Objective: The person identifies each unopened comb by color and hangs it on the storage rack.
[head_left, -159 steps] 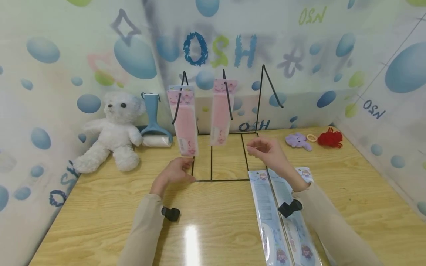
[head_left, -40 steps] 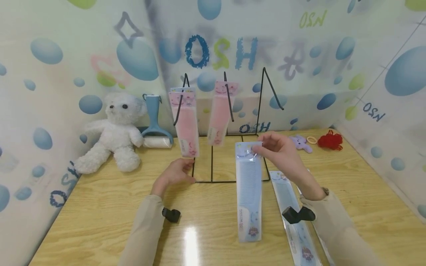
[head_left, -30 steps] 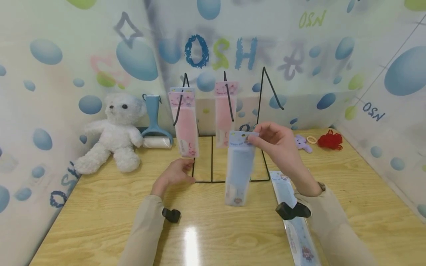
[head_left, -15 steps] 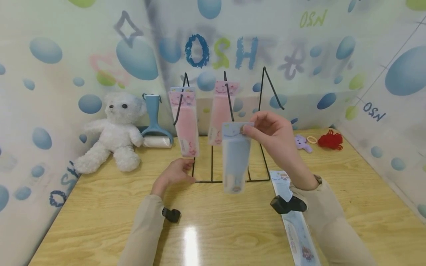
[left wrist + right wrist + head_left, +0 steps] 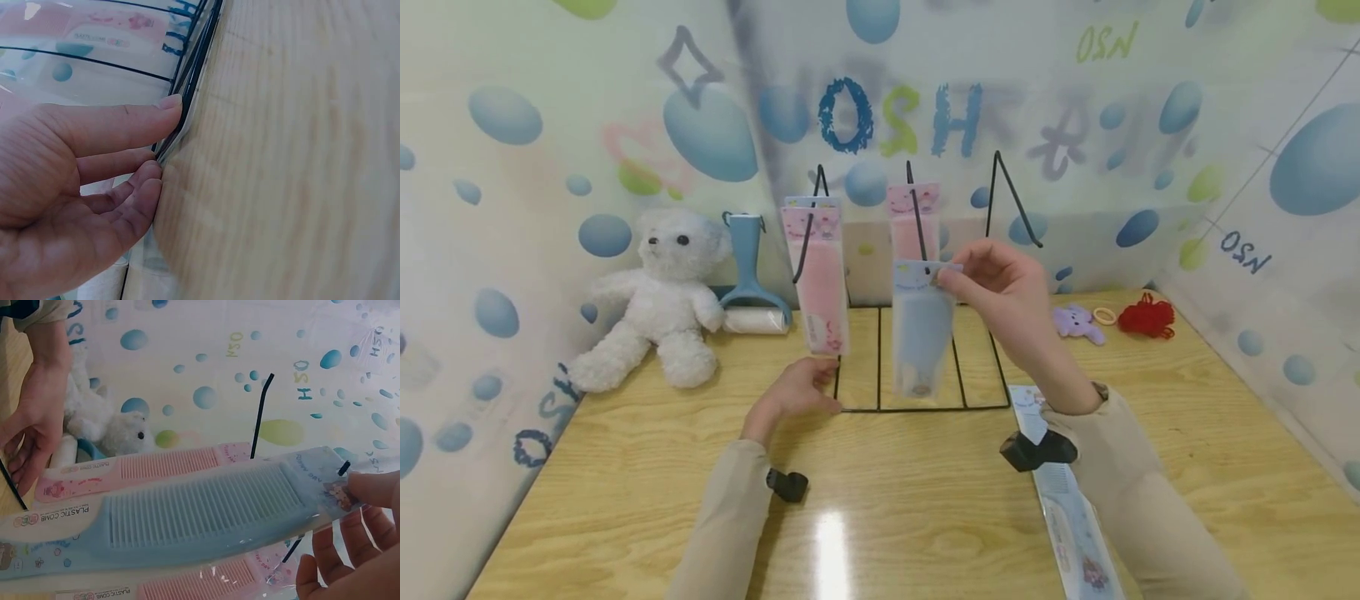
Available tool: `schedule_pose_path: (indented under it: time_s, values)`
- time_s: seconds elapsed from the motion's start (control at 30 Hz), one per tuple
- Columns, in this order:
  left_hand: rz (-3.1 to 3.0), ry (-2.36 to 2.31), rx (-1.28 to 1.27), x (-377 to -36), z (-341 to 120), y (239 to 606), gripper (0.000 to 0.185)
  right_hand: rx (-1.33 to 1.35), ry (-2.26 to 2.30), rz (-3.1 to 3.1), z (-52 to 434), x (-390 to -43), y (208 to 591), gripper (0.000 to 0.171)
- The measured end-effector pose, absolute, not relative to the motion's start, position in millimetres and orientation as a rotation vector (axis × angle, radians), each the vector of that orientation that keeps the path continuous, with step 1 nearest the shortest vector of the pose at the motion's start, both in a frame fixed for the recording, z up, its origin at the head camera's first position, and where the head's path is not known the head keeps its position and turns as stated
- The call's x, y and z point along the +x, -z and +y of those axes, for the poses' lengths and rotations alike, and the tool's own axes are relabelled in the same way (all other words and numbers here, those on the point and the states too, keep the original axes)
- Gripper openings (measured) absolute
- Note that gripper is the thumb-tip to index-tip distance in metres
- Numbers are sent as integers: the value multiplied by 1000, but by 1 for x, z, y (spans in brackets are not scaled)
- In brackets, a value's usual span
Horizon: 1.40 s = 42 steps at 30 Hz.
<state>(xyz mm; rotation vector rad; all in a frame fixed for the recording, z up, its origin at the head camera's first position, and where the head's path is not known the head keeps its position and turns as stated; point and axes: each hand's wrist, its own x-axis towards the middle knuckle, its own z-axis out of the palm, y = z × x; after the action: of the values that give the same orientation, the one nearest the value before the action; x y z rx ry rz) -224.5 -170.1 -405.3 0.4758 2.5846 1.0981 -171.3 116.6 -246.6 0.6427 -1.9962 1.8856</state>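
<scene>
R hand pinches the top edge of a blue comb pkg btwn thumb & fingertips, holding it up at the tip of the middle hook of the black wire rack; pkg hangs roughly vertical, above the table, in front of the pink comb pkg already on that hook. Can't tell if the hook tip is through the pkg's hole yet. L hand lies w/ fingers nearly straight, gripping nothing, fingertips pressing on the rack's front-left base wire. Another pink comb pkg hangs on the left hook; right hook is bare. One more blue comb pkg lies flat on the table under the R forearm. Back left: white teddy & a blue lint roller. Back right: purple toy, small ring, red yarn.
</scene>
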Motion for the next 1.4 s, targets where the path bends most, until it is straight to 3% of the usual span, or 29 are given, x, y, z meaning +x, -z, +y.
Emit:
schedule_pose_path:
  time_s: [1.4]
  values:
    - [2580, -1095, 468, -224, -170, 404, 72, 426, -1879, -1973, 103, -240, 248, 8]
